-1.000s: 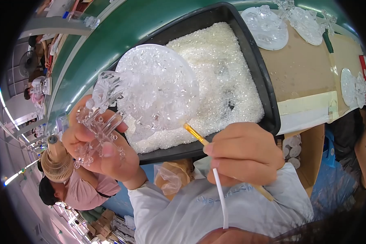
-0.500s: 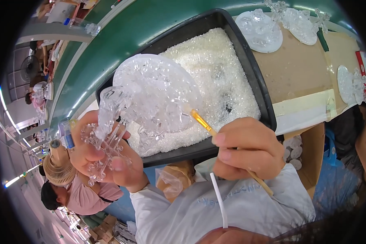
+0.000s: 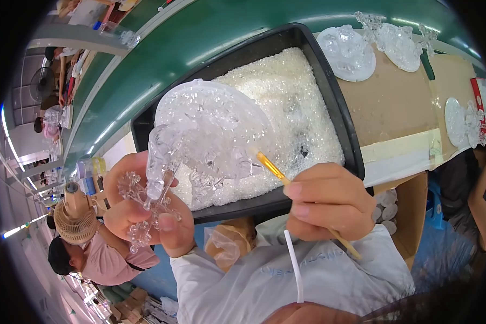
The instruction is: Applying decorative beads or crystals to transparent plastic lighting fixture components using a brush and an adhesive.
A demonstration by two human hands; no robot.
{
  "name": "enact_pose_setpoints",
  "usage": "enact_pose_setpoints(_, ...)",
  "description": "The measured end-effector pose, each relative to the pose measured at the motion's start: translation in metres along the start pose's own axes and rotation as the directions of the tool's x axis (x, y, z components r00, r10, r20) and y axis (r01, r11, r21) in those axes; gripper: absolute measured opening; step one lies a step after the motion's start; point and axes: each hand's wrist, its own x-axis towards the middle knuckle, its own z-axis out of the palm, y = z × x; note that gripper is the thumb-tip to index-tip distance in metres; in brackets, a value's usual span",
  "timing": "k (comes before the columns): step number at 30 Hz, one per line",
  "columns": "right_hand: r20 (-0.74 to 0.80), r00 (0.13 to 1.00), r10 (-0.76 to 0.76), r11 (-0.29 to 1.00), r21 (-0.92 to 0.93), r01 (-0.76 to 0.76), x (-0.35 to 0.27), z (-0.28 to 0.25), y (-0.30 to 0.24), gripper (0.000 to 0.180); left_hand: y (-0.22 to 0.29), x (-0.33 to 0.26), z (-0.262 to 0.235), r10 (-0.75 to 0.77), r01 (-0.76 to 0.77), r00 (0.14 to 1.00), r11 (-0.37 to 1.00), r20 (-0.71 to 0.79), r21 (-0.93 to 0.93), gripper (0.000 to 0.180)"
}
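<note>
My left hand [image 3: 146, 210] is closed round the branching clear part of a transparent plastic ornament [image 3: 216, 116]. The ornament has a round white base, held tilted above a black tray [image 3: 337, 92]. Clear glittering granules [image 3: 286, 81] fill the tray, and small bits speckle the base. My right hand [image 3: 329, 202] pinches a thin paintbrush [image 3: 275, 167] with a wooden handle and gold ferrule. The brush's pale tip meets the ornament's right side; whether it touches is hard to make out.
More clear ornaments with round bases [image 3: 348, 54] stand on cardboard [image 3: 383, 102] to the right. Below that lies a cardboard box [image 3: 413, 221] holding white discs. A brown bag [image 3: 229, 240] sits under the tray's near edge. At left, a person in pink [image 3: 113, 248] is near a beige fan [image 3: 75, 216].
The ornament has turned slightly in my left hand and sits a little lower in view. The brush stays at its right side in my right hand's unchanged pinch.
</note>
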Motion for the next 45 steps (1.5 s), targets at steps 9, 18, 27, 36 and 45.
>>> enact_pose_setpoints(9, 0.063, 0.997, 0.036, 0.999, -0.012, -0.035, 0.005, -0.002, -0.001, 0.033, -0.006, -0.001, -0.008, 0.086, -0.086, 0.994, 0.996, 0.068, -0.002, 0.035)
enact_pose_setpoints(18, 0.046, 0.995, 0.084, 0.996, 0.013, -0.085, 0.007, 0.0, -0.001, 0.032, -0.014, 0.002, -0.021, 0.188, -0.197, 0.97, 0.979, 0.153, 0.046, 0.036)
enact_pose_setpoints(27, 0.039, 0.978, 0.203, 0.974, 0.094, -0.206, 0.006, 0.002, -0.001, 0.032, -0.012, 0.011, -0.023, 0.162, -0.194, 0.931, 0.978, 0.328, 0.069, 0.029)
enact_pose_setpoints(36, 0.12, 0.934, 0.336, 0.919, 0.173, -0.353, 0.014, -0.004, 0.002, 0.022, -0.017, 0.02, -0.012, 0.14, -0.193, 0.906, 0.977, 0.4, 0.095, 0.007)
enact_pose_setpoints(45, 0.298, 0.827, 0.477, 0.845, 0.103, -0.525, 0.025, 0.007, -0.003, 0.018, -0.026, 0.028, -0.02, 0.185, -0.179, 0.76, 0.981, 0.624, -0.072, 0.022)
